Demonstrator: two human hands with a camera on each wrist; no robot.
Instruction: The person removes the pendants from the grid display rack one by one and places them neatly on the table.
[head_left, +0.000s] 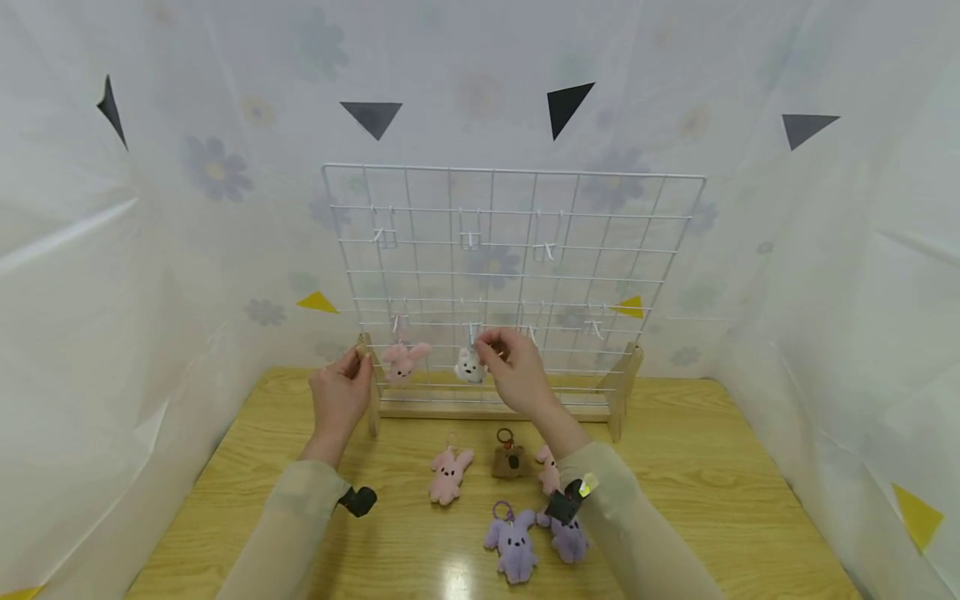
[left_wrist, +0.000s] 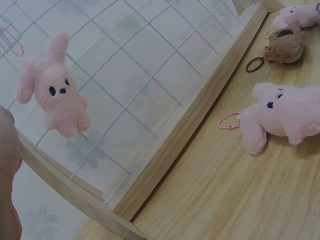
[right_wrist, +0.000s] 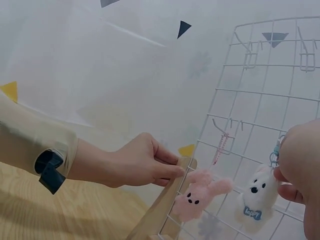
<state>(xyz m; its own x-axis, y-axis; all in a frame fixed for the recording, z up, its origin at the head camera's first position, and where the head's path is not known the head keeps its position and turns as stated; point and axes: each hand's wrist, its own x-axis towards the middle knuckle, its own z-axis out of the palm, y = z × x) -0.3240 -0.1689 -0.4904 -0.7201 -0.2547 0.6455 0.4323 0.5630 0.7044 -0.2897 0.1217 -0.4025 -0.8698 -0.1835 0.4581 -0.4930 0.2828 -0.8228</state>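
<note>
My left hand [head_left: 341, 396] pinches the top of the wooden side post [right_wrist: 187, 165] at the rack's left end. At the lower middle hook, my right hand [head_left: 517, 371] has its thumb and fingers at the clasp of a white plush keychain [head_left: 469, 367], which hangs against the white wire grid rack [head_left: 510, 275]. This plush has a blue "happy" tag [right_wrist: 252, 213] on its front. Between the two hands, a pink plush bunny keychain [head_left: 403, 362] hangs by a pink ball chain [right_wrist: 220, 149] from the lower left hook.
On the wooden table [head_left: 697, 492] lie another pink bunny [head_left: 447, 477], a brown plush keychain [head_left: 510, 461], and purple plush keychains [head_left: 515, 546], one partly behind my right wrist. Other white hooks [head_left: 470, 240] sit on the grid. A flower-patterned sheet [head_left: 480, 100] surrounds the table.
</note>
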